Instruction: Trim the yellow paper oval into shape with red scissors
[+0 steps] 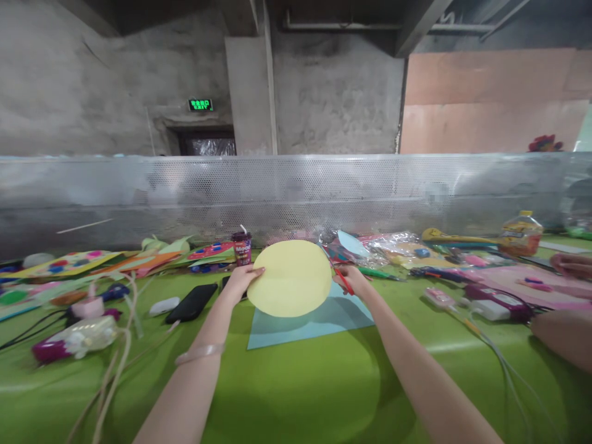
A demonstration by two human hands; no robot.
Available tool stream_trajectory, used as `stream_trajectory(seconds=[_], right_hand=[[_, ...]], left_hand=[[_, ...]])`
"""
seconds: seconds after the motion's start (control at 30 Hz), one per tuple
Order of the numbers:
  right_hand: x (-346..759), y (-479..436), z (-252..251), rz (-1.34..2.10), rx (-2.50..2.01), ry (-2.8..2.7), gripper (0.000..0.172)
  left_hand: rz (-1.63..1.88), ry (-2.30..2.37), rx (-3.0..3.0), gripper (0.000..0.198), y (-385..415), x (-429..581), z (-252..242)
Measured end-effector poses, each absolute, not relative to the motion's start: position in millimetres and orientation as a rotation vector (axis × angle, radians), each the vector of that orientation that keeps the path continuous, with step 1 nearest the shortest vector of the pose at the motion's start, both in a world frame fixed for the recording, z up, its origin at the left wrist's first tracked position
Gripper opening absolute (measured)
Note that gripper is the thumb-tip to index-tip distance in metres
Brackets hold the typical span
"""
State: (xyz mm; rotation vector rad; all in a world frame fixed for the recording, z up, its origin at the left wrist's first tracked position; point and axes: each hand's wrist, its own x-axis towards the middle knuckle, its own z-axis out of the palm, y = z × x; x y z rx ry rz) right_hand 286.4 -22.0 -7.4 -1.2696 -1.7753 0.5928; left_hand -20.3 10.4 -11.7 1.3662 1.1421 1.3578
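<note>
A large, roughly round piece of pale yellow paper (pixel 291 279) is held up at the middle of the view. My left hand (pixel 241 282) pinches its left edge between thumb and fingers. At the right edge, my right hand (pixel 352 281) grips red-handled scissors (pixel 345 282); their blades are mostly hidden, so I cannot tell whether they touch the paper. Beneath the yellow piece lies a light blue sheet (pixel 309 327) on the green table (pixel 296 394). A dark cup with a straw (pixel 242 246) stands just behind my left hand.
Left of my arm lie a black phone (pixel 192 303), a white case (pixel 164 306), cables and a purple-ended bottle (pixel 76 339). Craft papers and plastic wrap (pixel 393 246) line the back, before a perforated metal barrier (pixel 296 191). At right are a juice bottle (pixel 521 234) and another person's arm (pixel 567 336).
</note>
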Motion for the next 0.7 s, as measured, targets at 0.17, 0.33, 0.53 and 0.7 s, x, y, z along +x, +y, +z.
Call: stream_trajectory(seconds=[0.17, 0.33, 0.53, 0.7], right_hand=[[287.1, -18.9, -8.4, 0.584, -1.297, -1.743, 0.010], [287.4, -20.6, -6.1, 0.601, -1.272, -1.708, 0.017], [284.7, -21.5, -7.6, 0.664, -1.238, -1.711, 0.017], [280.2, -23.5, -10.4, 0.712, -1.245, -1.738, 0.019]], left_hand=[[1.354, 1.140, 1.349, 0.031, 9.6, -19.6, -11.1], [1.375, 1.127, 1.327, 0.031, 11.5, -20.1, -12.0], [1.425, 1.108, 1.312, 0.031, 15.0, -21.5, -14.0], [1.423, 1.102, 1.313, 0.031, 15.8, -21.4, -14.1]])
